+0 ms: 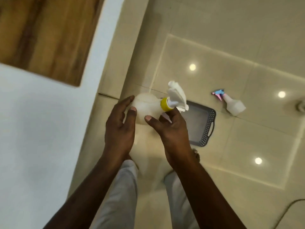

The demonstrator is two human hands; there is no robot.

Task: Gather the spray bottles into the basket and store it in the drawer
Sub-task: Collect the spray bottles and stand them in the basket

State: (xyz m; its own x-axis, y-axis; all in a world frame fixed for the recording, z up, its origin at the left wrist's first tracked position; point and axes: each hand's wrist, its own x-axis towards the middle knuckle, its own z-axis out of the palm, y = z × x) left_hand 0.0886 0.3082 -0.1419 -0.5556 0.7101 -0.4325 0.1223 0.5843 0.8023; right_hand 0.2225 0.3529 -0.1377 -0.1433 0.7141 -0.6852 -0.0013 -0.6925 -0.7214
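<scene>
Both my hands hold a round white spray bottle [145,107] with a yellow collar and a white trigger head, lying sideways in the air above the floor. My left hand [119,128] cups its rounded base. My right hand [170,129] grips it near the yellow collar. Below and to the right, a grey perforated basket [205,128] with a handle slot sits on the tiles, partly hidden behind my right hand. A second, clear spray bottle [234,104] with a pink and blue trigger lies on its side on the floor further right.
A white cabinet top [41,129] with a wood-grain panel [42,33] fills the left side. Glossy cream floor tiles [231,146] reflect ceiling lights. My legs and feet show below my hands. A thin cable [287,210] curves at the bottom right.
</scene>
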